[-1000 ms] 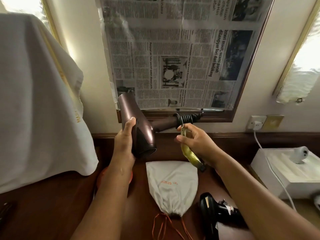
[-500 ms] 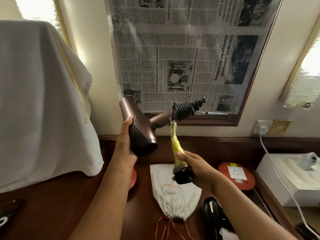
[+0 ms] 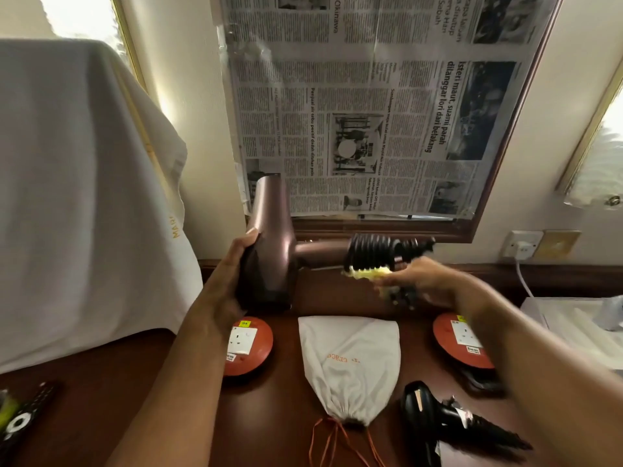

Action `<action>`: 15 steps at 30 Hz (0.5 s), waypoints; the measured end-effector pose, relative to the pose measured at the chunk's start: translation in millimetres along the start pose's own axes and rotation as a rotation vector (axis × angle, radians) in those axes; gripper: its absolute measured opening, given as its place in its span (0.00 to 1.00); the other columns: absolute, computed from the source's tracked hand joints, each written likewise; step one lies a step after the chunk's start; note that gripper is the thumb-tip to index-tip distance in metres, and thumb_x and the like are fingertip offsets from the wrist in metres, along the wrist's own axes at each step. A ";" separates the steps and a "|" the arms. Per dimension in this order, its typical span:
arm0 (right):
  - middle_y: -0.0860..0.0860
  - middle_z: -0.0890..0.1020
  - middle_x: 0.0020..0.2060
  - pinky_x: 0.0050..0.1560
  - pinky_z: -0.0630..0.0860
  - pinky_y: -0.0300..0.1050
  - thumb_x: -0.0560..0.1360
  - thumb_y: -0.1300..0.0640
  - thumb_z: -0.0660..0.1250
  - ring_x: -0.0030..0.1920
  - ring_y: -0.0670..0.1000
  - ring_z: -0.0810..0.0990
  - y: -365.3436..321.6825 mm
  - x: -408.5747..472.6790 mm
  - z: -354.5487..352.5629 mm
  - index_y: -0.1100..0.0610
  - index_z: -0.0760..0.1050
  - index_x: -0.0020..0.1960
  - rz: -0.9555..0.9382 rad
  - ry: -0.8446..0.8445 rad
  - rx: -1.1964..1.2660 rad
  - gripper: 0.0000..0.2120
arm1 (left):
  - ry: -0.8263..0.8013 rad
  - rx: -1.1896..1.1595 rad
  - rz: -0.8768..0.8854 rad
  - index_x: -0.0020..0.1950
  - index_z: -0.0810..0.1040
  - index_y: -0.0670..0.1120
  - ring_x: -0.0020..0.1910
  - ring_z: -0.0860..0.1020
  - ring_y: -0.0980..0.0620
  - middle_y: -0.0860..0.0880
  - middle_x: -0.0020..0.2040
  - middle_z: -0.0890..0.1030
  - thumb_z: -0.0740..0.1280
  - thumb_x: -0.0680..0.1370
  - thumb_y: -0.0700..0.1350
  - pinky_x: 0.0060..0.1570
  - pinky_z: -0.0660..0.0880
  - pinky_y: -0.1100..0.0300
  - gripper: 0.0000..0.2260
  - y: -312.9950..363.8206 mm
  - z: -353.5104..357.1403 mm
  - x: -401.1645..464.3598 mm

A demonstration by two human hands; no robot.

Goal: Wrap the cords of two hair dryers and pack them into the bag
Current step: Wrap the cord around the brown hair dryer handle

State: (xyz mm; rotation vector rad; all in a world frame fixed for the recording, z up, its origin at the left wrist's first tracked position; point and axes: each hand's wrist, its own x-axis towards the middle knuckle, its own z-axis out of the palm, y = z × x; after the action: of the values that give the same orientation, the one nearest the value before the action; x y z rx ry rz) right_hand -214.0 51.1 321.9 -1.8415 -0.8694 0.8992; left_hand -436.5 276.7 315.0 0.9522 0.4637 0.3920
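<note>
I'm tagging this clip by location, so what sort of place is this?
Probably a hotel room or bedroom, at a dark wooden desk against the wall. A framed mirror covered in newspaper hangs above it, a remote control lies on it, and a wall socket is alongside.

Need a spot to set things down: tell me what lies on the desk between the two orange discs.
In the head view, the white drawstring bag lies flat between the left orange disc and the right orange disc, with bare desk on either side.

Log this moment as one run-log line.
left hand: holds brown dryer | right hand: winding cord on handle | bag: on desk, closed
</note>
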 end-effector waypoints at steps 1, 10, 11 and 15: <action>0.55 0.82 0.38 0.35 0.77 0.37 0.74 0.62 0.70 0.35 0.47 0.80 -11.4 2.2 -13.1 0.62 0.80 0.48 0.015 -0.025 -0.178 0.05 | 0.012 0.062 -0.019 0.66 0.76 0.44 0.55 0.80 0.41 0.39 0.61 0.80 0.76 0.63 0.59 0.53 0.77 0.46 0.35 1.2 -1.5 0.5; 0.51 0.76 0.30 0.29 0.68 0.42 0.69 0.41 0.73 0.31 0.49 0.73 -91.1 11.3 -6.5 0.60 0.80 0.39 -0.003 0.038 -1.274 0.21 | 0.128 0.418 0.179 0.59 0.75 0.45 0.47 0.82 0.45 0.43 0.50 0.83 0.75 0.63 0.58 0.53 0.79 0.49 0.30 -23.5 36.6 9.6; 0.52 0.77 0.30 0.30 0.69 0.44 0.70 0.41 0.71 0.32 0.51 0.75 -88.6 11.2 -3.1 0.61 0.79 0.39 -0.016 0.077 -1.276 0.21 | 0.160 0.418 0.184 0.59 0.75 0.46 0.48 0.82 0.45 0.43 0.51 0.83 0.75 0.59 0.61 0.53 0.79 0.48 0.33 -28.8 36.8 11.7; 0.55 0.81 0.41 0.37 0.73 0.45 0.75 0.49 0.67 0.42 0.54 0.79 -59.3 14.6 13.3 0.61 0.79 0.49 0.024 0.193 -1.141 0.15 | 0.197 0.389 0.208 0.62 0.74 0.48 0.52 0.82 0.44 0.44 0.54 0.81 0.74 0.57 0.63 0.53 0.79 0.46 0.37 -56.6 27.7 17.9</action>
State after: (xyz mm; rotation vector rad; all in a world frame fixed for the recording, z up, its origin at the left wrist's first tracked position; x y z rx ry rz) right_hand -229.9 90.3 368.0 -2.8205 -1.3837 0.1633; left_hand -400.1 237.4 277.3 1.3520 0.6370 0.6008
